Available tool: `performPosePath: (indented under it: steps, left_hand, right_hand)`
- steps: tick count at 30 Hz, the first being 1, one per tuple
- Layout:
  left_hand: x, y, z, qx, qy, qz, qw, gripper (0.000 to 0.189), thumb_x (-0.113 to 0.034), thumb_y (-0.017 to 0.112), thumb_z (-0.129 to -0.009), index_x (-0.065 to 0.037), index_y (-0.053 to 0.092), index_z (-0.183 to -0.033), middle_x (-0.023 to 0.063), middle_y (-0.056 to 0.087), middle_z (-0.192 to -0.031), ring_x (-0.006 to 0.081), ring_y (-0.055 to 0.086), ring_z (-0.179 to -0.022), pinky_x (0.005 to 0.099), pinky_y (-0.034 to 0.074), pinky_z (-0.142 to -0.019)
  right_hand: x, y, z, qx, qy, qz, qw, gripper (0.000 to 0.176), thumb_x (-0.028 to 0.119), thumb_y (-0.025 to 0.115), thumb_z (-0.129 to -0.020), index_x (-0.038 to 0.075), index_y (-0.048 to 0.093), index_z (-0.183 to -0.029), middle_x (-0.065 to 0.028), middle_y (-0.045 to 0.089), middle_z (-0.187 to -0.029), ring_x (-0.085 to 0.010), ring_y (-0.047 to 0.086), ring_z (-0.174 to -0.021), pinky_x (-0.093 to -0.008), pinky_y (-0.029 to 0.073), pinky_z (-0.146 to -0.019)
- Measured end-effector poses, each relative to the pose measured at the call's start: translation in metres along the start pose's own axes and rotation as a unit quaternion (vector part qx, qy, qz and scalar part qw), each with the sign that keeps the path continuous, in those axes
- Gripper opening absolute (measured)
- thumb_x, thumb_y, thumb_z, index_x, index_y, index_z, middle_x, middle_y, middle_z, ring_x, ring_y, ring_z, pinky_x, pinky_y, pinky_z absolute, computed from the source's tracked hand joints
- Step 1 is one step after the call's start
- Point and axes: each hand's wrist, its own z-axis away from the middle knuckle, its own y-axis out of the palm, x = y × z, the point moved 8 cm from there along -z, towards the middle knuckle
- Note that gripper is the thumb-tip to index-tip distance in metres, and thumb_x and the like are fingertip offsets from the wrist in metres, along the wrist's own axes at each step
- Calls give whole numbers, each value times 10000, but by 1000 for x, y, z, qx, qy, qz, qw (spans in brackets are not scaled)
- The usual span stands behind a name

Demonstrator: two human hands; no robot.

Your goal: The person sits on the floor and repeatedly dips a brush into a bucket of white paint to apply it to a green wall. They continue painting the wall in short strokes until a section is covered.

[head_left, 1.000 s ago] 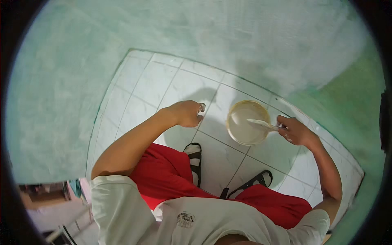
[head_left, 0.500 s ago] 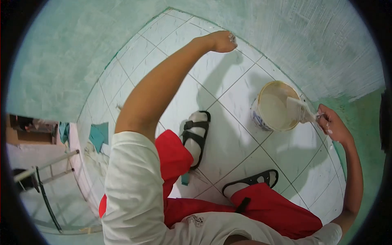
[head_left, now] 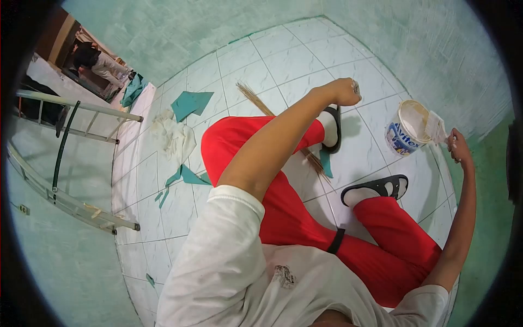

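We see the brush (head_left: 436, 128) in our right hand (head_left: 460, 148), its broad, flat head coated in whitish stuff, the handle mostly hidden by our fingers. Pale smears mark that hand, which is closed around the handle. The brush points away from the hand, up and to the left in view; its long axis slants that way, head leading, over the near rim of the bucket (head_left: 403, 139). Whether the head touches the rim, we cannot tell.

The bucket, just left of our right hand, is white with blue lettering and a yellowish, smeared rim; it stands on the tiled floor (head_left: 297, 65). Our left hand (head_left: 344, 91) is well to the left of the right one, fingers curled, whitish marks near its tip; we cannot tell whether they press together.
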Motion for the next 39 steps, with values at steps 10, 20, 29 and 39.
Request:
performPosePath:
  steps: [10, 20, 29, 39]
  left_hand:
    - [-20, -35, 14, 35, 40, -59, 997, 384, -316, 604, -914, -16, 690, -1139, 204, 708, -1109, 332, 671, -1046, 398, 514, -917]
    - [16, -24, -24, 92, 13, -84, 992, 422, -343, 597, -919, -12, 681, -1168, 211, 697, -1154, 339, 662, -1084, 401, 506, -948]
    - [24, -2, -45, 128, -8, -93, 987, 425, -344, 580, -922, -15, 675, -1173, 207, 694, -1158, 340, 657, -1091, 409, 504, -949]
    - [25, 7, -48, 142, -16, -95, 985, 410, -328, 577, -926, -4, 677, -1156, 201, 698, -1131, 333, 663, -1060, 411, 508, -924]
  right_hand:
    - [44, 3, 11, 20, -70, 81, 994, 99, 127, 512, -894, 60, 442, -873, -64, 473, -653, -144, 445, -517, -339, 362, -457]
    - [28, 0, -7, 23, -107, 83, 990, 106, 79, 509, -881, 20, 422, -889, -89, 481, -691, -156, 482, -574, -364, 421, -545]
    - [27, -7, -2, 47, -74, 50, 995, 103, 92, 499, -912, 38, 411, -909, -78, 485, -701, -140, 474, -601, -339, 414, -556]
    - [23, -5, -3, 54, -58, 49, 996, 118, 92, 499, -924, 55, 387, -915, -57, 457, -687, -129, 451, -600, -328, 394, -545]
